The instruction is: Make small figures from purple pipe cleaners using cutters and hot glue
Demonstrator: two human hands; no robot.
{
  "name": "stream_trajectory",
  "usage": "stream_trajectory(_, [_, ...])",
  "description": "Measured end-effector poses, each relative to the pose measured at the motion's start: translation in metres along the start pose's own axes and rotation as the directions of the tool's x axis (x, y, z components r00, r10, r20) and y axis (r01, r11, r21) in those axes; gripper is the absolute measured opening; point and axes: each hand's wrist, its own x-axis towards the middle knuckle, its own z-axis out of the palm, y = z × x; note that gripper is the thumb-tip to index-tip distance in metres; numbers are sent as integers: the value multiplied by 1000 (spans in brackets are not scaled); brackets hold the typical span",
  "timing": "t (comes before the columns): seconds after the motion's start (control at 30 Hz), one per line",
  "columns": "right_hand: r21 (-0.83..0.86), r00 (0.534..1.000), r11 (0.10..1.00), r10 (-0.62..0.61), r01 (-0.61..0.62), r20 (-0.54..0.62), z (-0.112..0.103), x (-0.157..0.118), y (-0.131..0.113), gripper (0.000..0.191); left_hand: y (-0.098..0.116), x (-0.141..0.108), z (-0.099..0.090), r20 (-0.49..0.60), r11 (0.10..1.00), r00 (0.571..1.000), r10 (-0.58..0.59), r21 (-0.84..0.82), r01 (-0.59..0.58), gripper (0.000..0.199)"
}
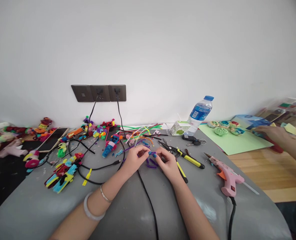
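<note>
Both of my hands meet near the middle of the grey table. My left hand [137, 158] and my right hand [167, 164] are closed in fingertip pinches on a short purple pipe cleaner piece [153, 153], mostly hidden by the fingers. Several more purple pieces [151, 164] lie on the tabletop just below my fingertips. To the right of my right hand rest yellow-and-black pliers [191, 160]. Behind my hands is a loose heap of colored pipe cleaners [143, 133]. A blue pipe cleaner figure [110, 146] lies to the left.
A pink glue gun [229, 180] with a trailing cord lies at right. A water bottle [200, 113], small carton [180, 128] and keys [196, 142] stand or lie near the wall. Black cables [148, 196] cross the table [128, 213]. Other people's hands [275, 135] appear at both sides.
</note>
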Motion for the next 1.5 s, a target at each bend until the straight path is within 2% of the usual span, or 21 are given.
stream_trajectory(0.57, [15, 997, 999, 51, -52, 60, 0, -1, 1, 24, 1, -1, -1, 40, 974, 984, 176, 139, -180, 13])
stream_trajectory(1.1, [27, 994, 996, 88, -91, 69, 0, -1, 1, 29, 2, -2, -1, 44, 971, 983, 177, 154, -182, 13])
stream_trajectory(1.33, [63, 997, 995, 80, -79, -18, -1, -1, 4, 19, 2, -3, -2, 16, 969, 982, 189, 157, -189, 14])
stream_trajectory(1.5, [125, 996, 991, 63, -54, -70, -1, -2, 8, 20, 2, -4, -4, 29, 947, 964, 265, 181, -266, 18])
